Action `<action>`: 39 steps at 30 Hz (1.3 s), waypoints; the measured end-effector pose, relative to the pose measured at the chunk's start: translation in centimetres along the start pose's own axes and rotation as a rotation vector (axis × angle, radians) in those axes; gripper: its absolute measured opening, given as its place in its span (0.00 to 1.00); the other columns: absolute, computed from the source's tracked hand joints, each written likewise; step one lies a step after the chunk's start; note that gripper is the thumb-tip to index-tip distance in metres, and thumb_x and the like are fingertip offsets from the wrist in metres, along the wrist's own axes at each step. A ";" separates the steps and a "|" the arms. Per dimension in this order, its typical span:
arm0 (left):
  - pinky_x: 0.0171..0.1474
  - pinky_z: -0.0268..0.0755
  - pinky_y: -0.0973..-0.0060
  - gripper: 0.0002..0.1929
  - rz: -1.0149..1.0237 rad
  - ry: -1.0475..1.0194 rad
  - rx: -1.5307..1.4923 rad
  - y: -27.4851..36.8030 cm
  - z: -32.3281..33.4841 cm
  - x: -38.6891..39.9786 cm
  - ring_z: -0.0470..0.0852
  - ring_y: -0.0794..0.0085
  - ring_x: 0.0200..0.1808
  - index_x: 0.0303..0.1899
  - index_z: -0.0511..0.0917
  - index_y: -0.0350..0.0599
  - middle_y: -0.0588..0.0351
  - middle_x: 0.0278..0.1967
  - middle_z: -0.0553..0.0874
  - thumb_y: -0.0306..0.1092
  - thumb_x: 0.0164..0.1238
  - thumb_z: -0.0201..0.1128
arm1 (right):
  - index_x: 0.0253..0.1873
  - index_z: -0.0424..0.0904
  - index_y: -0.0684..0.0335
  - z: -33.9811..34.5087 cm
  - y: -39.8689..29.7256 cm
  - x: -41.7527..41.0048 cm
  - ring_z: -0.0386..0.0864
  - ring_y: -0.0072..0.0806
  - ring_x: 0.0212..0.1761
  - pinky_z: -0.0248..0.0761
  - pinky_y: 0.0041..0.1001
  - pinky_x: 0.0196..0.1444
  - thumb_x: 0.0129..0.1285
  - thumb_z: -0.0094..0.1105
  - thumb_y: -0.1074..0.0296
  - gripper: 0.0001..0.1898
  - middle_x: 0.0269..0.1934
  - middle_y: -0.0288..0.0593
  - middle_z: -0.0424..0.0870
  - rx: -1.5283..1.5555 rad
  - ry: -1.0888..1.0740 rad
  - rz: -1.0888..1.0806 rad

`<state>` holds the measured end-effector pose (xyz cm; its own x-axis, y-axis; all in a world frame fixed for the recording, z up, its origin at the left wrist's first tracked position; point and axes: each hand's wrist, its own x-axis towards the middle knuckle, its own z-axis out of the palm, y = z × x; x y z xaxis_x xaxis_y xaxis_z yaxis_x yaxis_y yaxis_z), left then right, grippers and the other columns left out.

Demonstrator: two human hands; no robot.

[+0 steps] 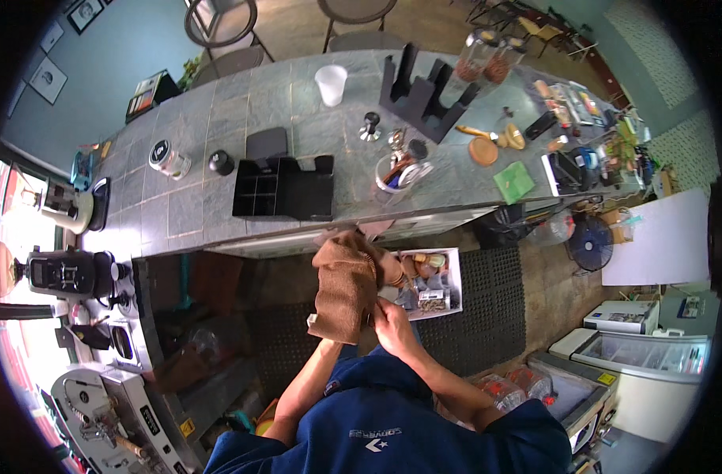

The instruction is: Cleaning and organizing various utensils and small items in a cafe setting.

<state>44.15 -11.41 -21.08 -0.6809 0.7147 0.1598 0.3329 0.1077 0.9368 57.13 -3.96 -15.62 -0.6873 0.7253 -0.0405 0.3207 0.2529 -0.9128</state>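
A brown towel-like cloth [346,284] hangs in front of me, just below the counter's near edge. My left forearm [307,379] runs up under it, and the cloth hides the left hand, so its grip does not show. On the cloth's right edge, my right hand [391,324] has its fingers closed near the lower corner. A tan rounded item [390,269], not clearly identifiable, shows against the cloth's right side. Beyond my right hand, a white open box [457,269] holds wooden-handled tools and small packets.
The tiled counter [218,130] carries a black compartment organizer [304,189], a white cup [331,85], a coffee tamper [370,126], a tub of utensils [390,185] and a black cup holder [426,89]. An espresso machine [109,415] stands lower left. A fan [589,243] is at right.
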 end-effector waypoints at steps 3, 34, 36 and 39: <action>0.59 0.74 0.63 0.27 -0.155 -0.326 0.521 16.1 -3.9 6.9 0.81 0.50 0.56 0.65 0.73 0.42 0.45 0.51 0.83 0.40 0.66 0.67 | 0.38 0.75 0.69 -2.0 -4.0 0.4 0.79 0.48 0.25 0.69 0.39 0.29 0.78 0.50 0.66 0.13 0.24 0.57 0.78 -0.068 0.053 -0.010; 0.64 0.75 0.67 0.22 -0.327 -0.323 -0.986 13.6 -4.5 6.4 0.81 0.69 0.56 0.66 0.72 0.40 0.53 0.55 0.83 0.38 0.78 0.63 | 0.36 0.74 0.69 -2.4 -12.8 -0.3 0.76 0.51 0.26 0.67 0.39 0.31 0.75 0.52 0.72 0.10 0.26 0.54 0.78 -0.016 0.481 -0.304; 0.61 0.76 0.68 0.22 -0.318 -0.354 -0.970 14.4 -5.1 7.1 0.82 0.70 0.55 0.66 0.73 0.40 0.54 0.54 0.83 0.39 0.78 0.63 | 0.42 0.75 0.68 -2.7 -13.0 -0.7 0.75 0.31 0.28 0.69 0.33 0.34 0.78 0.48 0.71 0.09 0.26 0.45 0.75 0.169 0.370 -0.103; 0.55 0.79 0.70 0.21 -0.294 -0.452 -0.926 15.7 -6.1 8.2 0.83 0.72 0.50 0.64 0.74 0.40 0.55 0.51 0.84 0.40 0.77 0.64 | 0.42 0.75 0.69 -2.9 -12.2 0.0 0.74 0.26 0.27 0.69 0.32 0.32 0.79 0.47 0.69 0.10 0.25 0.42 0.75 0.097 0.444 -0.207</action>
<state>39.84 -8.03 -3.18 -0.2860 0.9562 -0.0623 -0.5588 -0.1136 0.8215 55.11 -5.24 -3.34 -0.3795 0.8741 0.3031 0.1302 0.3748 -0.9179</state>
